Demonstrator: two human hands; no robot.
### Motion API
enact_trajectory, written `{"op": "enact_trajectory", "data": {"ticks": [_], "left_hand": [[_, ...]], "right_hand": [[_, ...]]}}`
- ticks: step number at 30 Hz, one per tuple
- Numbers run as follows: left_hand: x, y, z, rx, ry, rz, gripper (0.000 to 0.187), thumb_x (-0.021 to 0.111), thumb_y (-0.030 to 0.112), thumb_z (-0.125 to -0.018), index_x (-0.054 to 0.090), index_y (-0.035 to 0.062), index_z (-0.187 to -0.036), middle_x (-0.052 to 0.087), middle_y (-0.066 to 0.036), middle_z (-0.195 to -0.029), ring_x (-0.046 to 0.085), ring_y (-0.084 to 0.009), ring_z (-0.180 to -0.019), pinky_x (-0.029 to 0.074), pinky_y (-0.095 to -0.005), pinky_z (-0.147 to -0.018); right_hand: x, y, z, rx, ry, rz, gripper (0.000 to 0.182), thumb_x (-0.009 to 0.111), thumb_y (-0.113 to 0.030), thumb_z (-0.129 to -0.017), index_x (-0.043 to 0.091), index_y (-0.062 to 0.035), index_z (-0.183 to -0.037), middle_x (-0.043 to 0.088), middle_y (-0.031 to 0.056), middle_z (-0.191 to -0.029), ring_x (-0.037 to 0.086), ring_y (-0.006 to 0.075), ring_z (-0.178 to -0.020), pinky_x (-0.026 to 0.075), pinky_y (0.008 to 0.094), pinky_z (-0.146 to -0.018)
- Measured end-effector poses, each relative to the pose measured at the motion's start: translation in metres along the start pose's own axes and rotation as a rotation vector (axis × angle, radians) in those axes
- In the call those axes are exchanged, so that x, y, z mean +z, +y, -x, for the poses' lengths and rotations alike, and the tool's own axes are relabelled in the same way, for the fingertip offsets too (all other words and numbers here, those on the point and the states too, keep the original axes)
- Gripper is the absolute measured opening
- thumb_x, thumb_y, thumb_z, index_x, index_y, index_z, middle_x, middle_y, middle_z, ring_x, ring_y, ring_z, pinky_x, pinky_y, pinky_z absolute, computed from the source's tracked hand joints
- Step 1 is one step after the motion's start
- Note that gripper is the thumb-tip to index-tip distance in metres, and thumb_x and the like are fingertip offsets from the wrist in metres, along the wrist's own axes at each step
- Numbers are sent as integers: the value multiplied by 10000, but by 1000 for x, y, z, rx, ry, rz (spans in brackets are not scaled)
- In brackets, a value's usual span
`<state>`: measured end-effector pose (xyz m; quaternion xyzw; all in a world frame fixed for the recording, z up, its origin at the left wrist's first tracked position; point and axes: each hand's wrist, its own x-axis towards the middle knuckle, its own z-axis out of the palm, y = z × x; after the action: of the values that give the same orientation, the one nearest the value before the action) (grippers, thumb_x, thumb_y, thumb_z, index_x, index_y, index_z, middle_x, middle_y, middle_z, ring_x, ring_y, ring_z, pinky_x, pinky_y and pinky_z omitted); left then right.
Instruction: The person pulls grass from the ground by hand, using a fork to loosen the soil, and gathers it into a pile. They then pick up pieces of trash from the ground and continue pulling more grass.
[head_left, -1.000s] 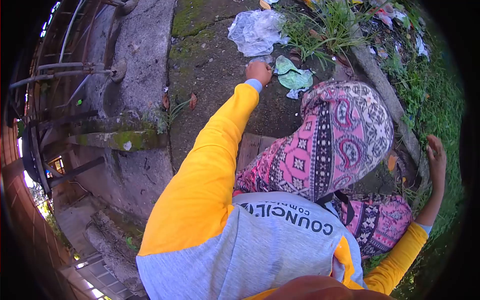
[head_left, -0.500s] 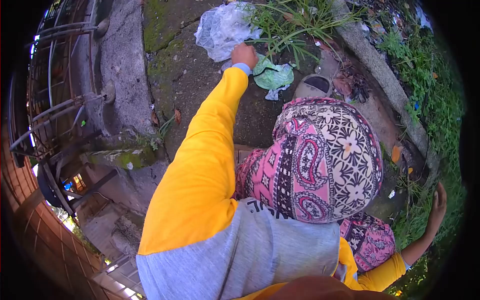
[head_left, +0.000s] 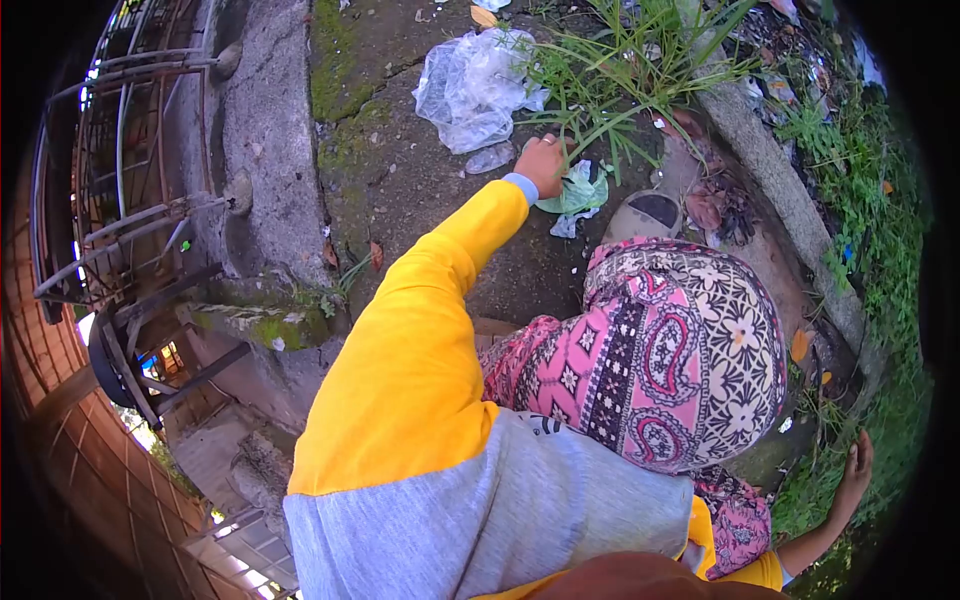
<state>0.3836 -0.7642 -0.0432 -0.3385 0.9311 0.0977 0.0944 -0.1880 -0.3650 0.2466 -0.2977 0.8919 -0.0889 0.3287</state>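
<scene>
My left hand [head_left: 542, 166], at the end of a yellow sleeve, is closed on the left edge of a crumpled green plastic bag [head_left: 582, 192] on the dark ground; its fingertips are partly hidden. Just beyond it lies a larger crumpled clear plastic bag [head_left: 478, 88], with a small clear plastic piece [head_left: 489, 158] between. Out at the lower right, my right hand [head_left: 853, 476] is held over green plants, open and empty with its fingers stretched out. Patterned pink and black fabric [head_left: 690, 350] covers my bent legs, and a shoe [head_left: 645, 217] shows beyond it.
Long grass [head_left: 620, 80] grows beside the bags. A concrete curb [head_left: 790, 190] runs along the right, with leafy plants [head_left: 880, 210] and litter past it. On the left are a raised concrete strip [head_left: 265, 150], metal bars [head_left: 130, 150] and a mossy block [head_left: 265, 325].
My left hand has moved right and toward me, from between the two bags onto the green one, which is now more bunched. The view has shifted slightly. My right hand remains out to the side.
</scene>
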Motion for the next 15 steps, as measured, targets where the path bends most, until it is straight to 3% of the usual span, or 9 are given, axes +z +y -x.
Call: {"op": "enact_trajectory", "data": {"ticks": [4, 6, 11, 14, 15], "left_hand": [[-37, -36, -1, -243, -37, -1, 222, 637, 233, -549, 641, 114, -737, 556, -72, -937, 486, -280, -951, 417, -389, -765], [-40, -73, -2, -364, 55, 12, 243, 654, 278, -566, 663, 133, -761, 550, -76, -957, 487, -251, -942, 420, -385, -762], [-52, -138, -24, -706, 73, -16, 301, 671, 320, -579, 658, 189, -850, 476, -80, -1161, 372, -295, -1150, 340, -412, -918], [-34, -162, -49, -816, -68, 109, 329, 683, 343, -581, 649, 220, -884, 400, -75, -1259, 329, -299, -1186, 270, -465, -964], [-41, -156, -55, -854, -124, 143, 362, 688, 352, -577, 636, 230, -914, 463, -88, -1210, 363, -301, -1163, 220, -523, -970]], "right_hand": [[-2, -10, 2, -31, 41, -16, 401, 475, -205, -873, 405, -45, -1234, 438, 93, -1244, 412, 209, -1147, 314, 325, -960], [-2, -14, -1, -56, 58, -1, 407, 476, -204, -872, 396, -50, -1241, 432, 92, -1250, 412, 212, -1148, 314, 329, -963], [1, -21, 1, -147, 126, 51, 407, 480, -206, -868, 397, -73, -1244, 417, 89, -1267, 403, 214, -1159, 316, 343, -959], [4, -30, 6, -59, 115, 77, 399, 476, -188, -866, 399, -77, -1242, 393, 85, -1288, 385, 216, -1173, 302, 351, -966], [2, -23, 5, -100, 112, 154, 406, 491, -137, -848, 401, -71, -1238, 396, 81, -1287, 374, 215, -1181, 284, 344, -978]]}}
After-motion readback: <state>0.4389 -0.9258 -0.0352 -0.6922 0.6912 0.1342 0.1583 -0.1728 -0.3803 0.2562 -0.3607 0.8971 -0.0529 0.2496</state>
